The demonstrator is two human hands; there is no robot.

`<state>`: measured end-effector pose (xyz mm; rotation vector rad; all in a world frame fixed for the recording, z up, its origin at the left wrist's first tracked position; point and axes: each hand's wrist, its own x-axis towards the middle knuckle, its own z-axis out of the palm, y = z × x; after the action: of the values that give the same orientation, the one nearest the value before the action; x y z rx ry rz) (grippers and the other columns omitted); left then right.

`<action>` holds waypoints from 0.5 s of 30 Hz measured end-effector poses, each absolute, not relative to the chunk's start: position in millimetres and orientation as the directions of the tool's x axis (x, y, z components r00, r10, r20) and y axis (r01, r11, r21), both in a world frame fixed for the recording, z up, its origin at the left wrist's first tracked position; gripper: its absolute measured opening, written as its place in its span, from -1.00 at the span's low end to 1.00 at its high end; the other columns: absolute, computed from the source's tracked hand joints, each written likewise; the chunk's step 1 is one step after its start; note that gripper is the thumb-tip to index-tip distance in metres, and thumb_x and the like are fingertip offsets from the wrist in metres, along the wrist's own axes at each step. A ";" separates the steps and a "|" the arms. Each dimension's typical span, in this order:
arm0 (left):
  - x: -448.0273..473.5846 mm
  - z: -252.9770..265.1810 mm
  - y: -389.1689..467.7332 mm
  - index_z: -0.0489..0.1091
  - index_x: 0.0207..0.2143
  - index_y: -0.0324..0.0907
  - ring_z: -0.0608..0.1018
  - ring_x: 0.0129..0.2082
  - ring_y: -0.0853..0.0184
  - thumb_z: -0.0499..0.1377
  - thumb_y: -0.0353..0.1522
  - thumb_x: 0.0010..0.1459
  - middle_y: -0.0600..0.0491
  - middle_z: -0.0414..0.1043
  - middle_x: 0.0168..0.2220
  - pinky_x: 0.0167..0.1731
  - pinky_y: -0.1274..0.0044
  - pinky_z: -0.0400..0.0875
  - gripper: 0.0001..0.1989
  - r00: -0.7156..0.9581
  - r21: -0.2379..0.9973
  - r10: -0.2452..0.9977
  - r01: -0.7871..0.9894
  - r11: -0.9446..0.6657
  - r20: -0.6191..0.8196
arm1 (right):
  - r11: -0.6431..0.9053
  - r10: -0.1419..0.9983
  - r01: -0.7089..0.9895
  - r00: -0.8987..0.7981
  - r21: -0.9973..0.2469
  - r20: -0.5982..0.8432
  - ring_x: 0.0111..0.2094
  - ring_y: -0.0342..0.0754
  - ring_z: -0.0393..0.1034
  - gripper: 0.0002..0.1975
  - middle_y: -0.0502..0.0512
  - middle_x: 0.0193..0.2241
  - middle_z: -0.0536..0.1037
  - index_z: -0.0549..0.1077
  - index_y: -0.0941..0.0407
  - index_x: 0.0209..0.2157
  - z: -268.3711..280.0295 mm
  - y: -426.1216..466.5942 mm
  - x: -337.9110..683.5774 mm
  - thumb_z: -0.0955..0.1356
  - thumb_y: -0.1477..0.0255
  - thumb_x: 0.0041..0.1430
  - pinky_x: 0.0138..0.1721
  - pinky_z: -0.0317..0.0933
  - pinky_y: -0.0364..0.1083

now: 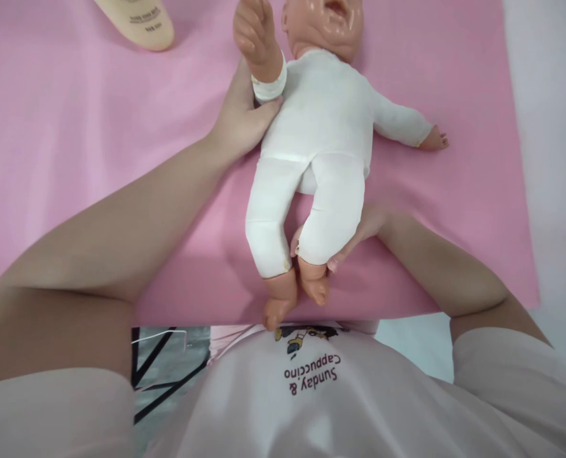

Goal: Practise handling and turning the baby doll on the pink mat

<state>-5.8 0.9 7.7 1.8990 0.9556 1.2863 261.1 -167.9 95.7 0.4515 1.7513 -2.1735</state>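
Note:
A baby doll (322,108) with a white cloth body and plastic head, hands and feet lies on its back on a pink sheet (96,114). The top of its head is out of view. My left hand (245,117) is at the doll's side, under its raised arm, with the thumb against the body and the fingers hidden behind it. Around the doll's lower leg, on the right side of the view, my right hand (362,228) is wrapped from behind, and its fingertips show on both sides of that leg.
At the top left lies a pale yellow bottle (152,28), partly cut off by the frame. A white surface (557,159) borders the pink sheet on the right. Below the near edge are my printed shirt (311,394) and dark metal bars (168,388).

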 end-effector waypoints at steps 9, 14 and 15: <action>-5.8 12.5 -6.4 0.37 0.18 0.12 0.48 0.26 -0.08 0.42 0.15 0.22 -0.03 0.54 0.28 0.37 0.05 0.40 -0.37 0.294 0.829 0.834 0.184 -0.529 0.467 | -0.286 -0.098 0.446 -0.894 -0.848 -0.437 0.50 -0.07 0.40 -0.07 0.22 0.48 0.45 0.32 0.17 0.53 99.6 -168.0 261.2 0.60 0.25 0.24 0.46 0.45 -0.19; -6.7 10.5 -3.8 0.38 0.15 0.12 0.51 0.25 -0.11 0.41 0.21 0.20 -0.05 0.55 0.23 0.38 0.01 0.43 -0.36 0.304 0.819 0.827 0.194 -0.540 0.473 | -0.269 -0.100 0.449 -0.893 -0.852 -0.439 0.57 -0.10 0.33 -0.09 0.16 0.49 0.45 0.34 0.15 0.51 98.6 -166.7 260.0 0.61 0.22 0.23 0.59 0.34 -0.20; -6.5 10.9 -3.8 0.38 0.14 0.13 0.52 0.25 -0.11 0.41 0.22 0.19 -0.04 0.56 0.23 0.39 0.01 0.44 -0.35 0.304 0.818 0.826 0.194 -0.542 0.475 | -0.262 -0.095 0.442 -0.896 -0.858 -0.433 0.56 -0.10 0.34 -0.09 0.16 0.48 0.46 0.36 0.15 0.49 98.8 -166.6 259.5 0.62 0.21 0.22 0.59 0.34 -0.20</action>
<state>-6.5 -3.8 10.9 1.9266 0.9050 1.2486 259.5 -166.6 98.8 0.4234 1.6536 -2.2140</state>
